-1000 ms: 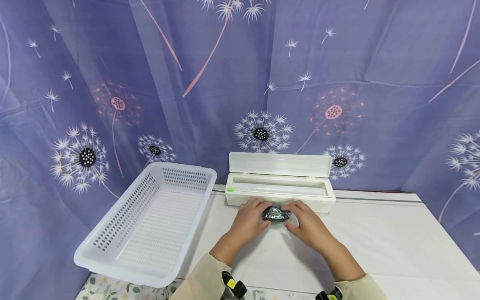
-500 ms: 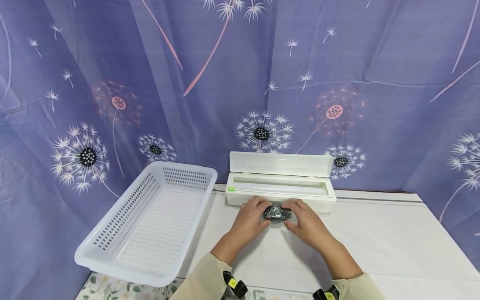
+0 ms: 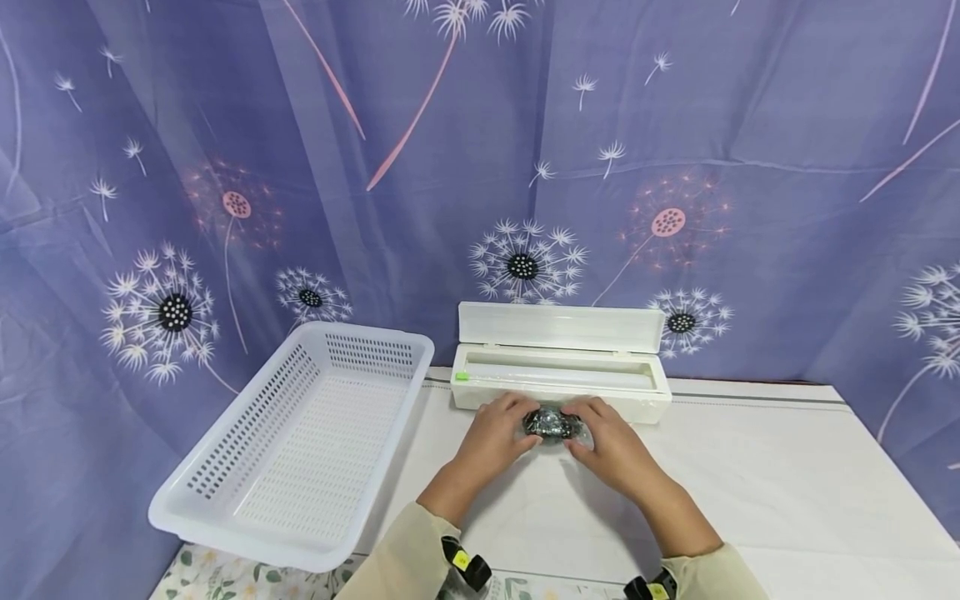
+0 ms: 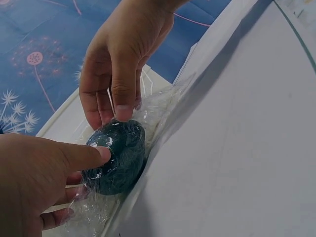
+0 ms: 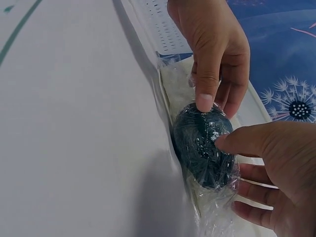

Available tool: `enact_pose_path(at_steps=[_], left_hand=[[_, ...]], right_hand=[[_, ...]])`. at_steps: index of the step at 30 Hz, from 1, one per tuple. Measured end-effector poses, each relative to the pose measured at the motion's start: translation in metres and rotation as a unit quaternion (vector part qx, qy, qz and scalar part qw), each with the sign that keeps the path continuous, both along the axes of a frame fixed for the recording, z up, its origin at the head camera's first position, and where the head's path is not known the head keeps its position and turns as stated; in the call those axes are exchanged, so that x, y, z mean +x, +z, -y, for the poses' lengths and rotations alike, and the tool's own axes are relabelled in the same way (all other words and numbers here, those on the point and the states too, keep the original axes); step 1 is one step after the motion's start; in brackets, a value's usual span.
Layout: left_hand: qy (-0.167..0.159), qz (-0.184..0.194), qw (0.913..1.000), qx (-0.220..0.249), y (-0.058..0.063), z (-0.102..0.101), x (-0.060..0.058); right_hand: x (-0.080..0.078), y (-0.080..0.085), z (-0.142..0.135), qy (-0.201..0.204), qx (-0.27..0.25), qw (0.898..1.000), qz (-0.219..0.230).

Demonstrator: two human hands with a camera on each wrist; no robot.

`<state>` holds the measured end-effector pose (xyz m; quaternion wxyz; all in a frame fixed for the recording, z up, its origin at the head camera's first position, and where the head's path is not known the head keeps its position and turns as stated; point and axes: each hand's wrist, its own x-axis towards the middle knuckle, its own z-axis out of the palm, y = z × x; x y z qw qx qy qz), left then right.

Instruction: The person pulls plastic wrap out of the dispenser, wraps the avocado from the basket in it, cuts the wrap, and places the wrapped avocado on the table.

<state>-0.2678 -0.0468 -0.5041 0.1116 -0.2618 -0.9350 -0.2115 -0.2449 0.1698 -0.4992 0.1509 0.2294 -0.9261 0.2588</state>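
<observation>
A dark green, rounded object [image 3: 551, 422] in clear, crinkled plastic wrap lies between both hands, just in front of a long white cling film box [image 3: 637, 407]. My left hand [image 3: 491, 437] grips its left end, thumb on the near side and fingers behind. From the right, my right hand [image 3: 615, 446] holds the other end in the same way. In the left wrist view, loose film [image 4: 158, 106] sticks out past the object at both ends. Both thumbs press on the wrapped surface in the right wrist view, where the object [image 5: 200, 148] looks oval and glossy.
The box's lid [image 3: 558, 327] stands raised at the back, and a white roll [image 3: 558, 377] lies inside. A large white perforated basket [image 3: 375, 483] is at the left. White cloth [image 3: 787, 483] covers the table, with a patterned purple curtain [image 3: 420, 250] behind.
Both hands stay nearly in place around the wrapped object. The object turns slightly between the fingers, and the highlights on its film shift.
</observation>
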Motion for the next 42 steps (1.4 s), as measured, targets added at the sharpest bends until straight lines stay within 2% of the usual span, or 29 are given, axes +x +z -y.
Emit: enact_pose_path(at_steps=[11,20,29,35,42], left_hand=[[0.013,0.003,0.9996,-0.025,-0.0012,-0.0008,0.0],[0.02,0.006,0.9997,-0.011,-0.0073,0.0002,-0.0028],[0.013,0.039,0.9991,0.012,-0.0043,0.0035,-0.0042],[0.012,0.06,0.9981,0.011,-0.0035,0.0044,-0.0052],[0.006,0.073,0.997,0.026,-0.0029,0.0062,-0.0053]], right_hand=[[-0.0033,-0.0039,-0.0006,-0.009,0.003,1.0,-0.014],[-0.0049,-0.006,-0.0001,-0.006,-0.002,1.0,-0.021],[-0.0041,-0.0042,0.0003,-0.013,-0.006,1.0,-0.003],[-0.0028,-0.0033,0.0011,-0.014,-0.005,1.0,0.002],[-0.0028,-0.0054,0.0019,-0.004,0.009,1.0,-0.02]])
